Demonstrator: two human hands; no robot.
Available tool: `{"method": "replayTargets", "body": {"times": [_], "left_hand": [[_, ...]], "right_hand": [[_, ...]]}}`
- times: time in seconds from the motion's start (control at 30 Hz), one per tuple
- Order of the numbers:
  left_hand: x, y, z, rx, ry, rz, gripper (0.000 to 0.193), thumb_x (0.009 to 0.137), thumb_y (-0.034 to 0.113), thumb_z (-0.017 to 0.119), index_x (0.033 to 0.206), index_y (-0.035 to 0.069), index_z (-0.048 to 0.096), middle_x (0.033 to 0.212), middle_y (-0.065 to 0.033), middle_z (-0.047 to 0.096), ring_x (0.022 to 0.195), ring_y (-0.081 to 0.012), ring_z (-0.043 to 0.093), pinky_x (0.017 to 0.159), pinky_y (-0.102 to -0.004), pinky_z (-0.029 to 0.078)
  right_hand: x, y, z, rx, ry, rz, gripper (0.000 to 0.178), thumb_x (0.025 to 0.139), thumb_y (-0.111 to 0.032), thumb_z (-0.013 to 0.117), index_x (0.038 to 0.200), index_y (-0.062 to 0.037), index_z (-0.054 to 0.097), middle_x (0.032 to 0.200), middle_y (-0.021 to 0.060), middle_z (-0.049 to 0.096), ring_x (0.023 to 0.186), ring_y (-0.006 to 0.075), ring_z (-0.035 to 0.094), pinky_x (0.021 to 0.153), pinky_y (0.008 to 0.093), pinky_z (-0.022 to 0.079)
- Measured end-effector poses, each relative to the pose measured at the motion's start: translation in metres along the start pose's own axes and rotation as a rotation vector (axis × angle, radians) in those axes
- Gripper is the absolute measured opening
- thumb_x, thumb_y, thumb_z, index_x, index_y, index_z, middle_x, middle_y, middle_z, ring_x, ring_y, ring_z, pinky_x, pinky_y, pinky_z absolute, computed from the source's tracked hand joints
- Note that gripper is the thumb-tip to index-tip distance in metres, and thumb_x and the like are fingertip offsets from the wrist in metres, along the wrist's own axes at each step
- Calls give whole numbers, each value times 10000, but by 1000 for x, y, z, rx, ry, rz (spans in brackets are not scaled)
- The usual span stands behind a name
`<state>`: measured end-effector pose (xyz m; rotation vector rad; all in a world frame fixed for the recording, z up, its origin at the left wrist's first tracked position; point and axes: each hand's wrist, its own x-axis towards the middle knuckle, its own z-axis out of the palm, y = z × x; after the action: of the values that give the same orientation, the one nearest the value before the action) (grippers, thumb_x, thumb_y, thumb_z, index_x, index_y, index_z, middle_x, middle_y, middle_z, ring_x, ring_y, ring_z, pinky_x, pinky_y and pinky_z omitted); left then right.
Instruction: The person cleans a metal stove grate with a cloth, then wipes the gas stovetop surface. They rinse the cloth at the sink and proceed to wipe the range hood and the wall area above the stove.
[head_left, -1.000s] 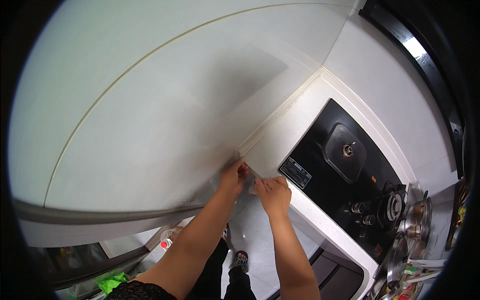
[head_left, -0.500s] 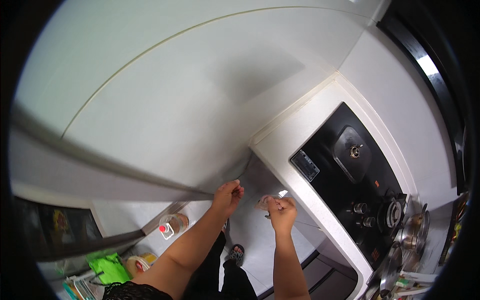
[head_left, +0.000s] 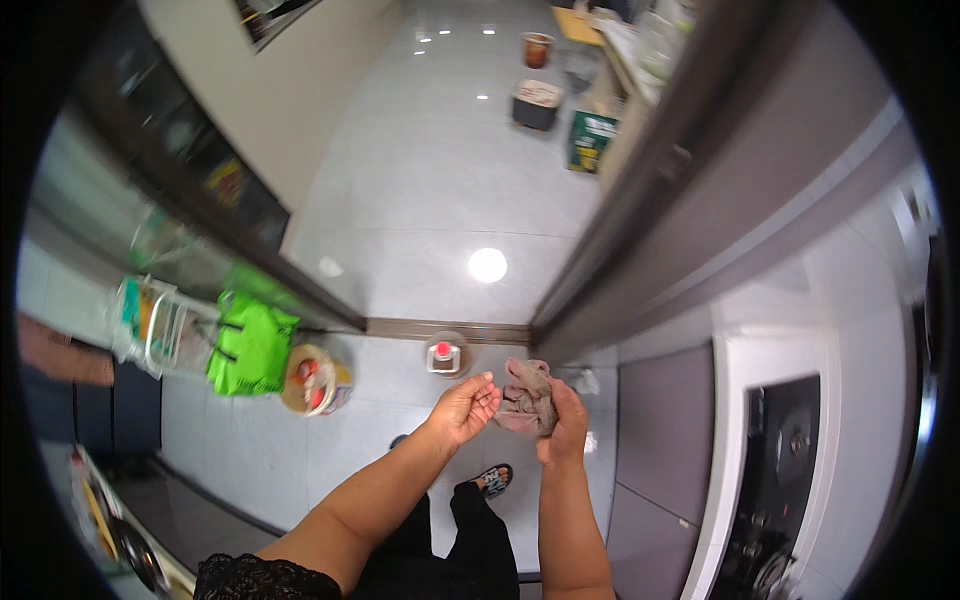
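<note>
A crumpled grey-and-pink rag [head_left: 528, 400] is gripped by my right hand [head_left: 568, 425], whose fingers and thumb are closed on its right side. Just left of the rag is my left hand [head_left: 464, 412], its fingers curled in toward the thumb. Whatever those fingers hold, if anything, is too small or hidden to make out. Both hands are in front of me above the tiled floor, and the rag hangs between them. Beyond my left hand, a clear jug with a red cap [head_left: 444, 352] stands on the floor by the door track.
To the left are a bright green bag [head_left: 252, 345], a round tub [head_left: 316, 382] and a white rack [head_left: 175, 330]. A door frame [head_left: 610, 250] rises ahead on the right. The counter with a black stove [head_left: 775, 450] is at right. Past the doorway stands a dark bin [head_left: 536, 105].
My view has swung from the wall and stove to the doorway. The rag, mostly hidden in my right hand before, now shows spread more fully. My left hand stays curled.
</note>
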<state>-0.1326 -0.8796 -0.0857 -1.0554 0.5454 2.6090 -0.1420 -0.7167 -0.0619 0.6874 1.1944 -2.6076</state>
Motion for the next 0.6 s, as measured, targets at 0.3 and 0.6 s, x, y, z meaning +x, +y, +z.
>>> {"method": "replayTargets", "body": {"times": [0.3,0.6], "left_hand": [[-64,207,-274,-187,258,286,119,823,97,710,813,78,593,737,-43,623,706,-180,619,681,-297,535],[22,322,-570,-265,529,327,145,878,137,659,887,24,568,817,-82,596,717,-193,602,658,-283,553]], "right_hand": [[-30,275,184,-81,-288,427,285,929,-182,558,1099,46,566,1028,143,650,919,237,652,809,357,537],[15,583,233,-122,-31,572,283,926,-173,562,1086,61,562,1051,158,636,940,251,639,831,373,526]]}}
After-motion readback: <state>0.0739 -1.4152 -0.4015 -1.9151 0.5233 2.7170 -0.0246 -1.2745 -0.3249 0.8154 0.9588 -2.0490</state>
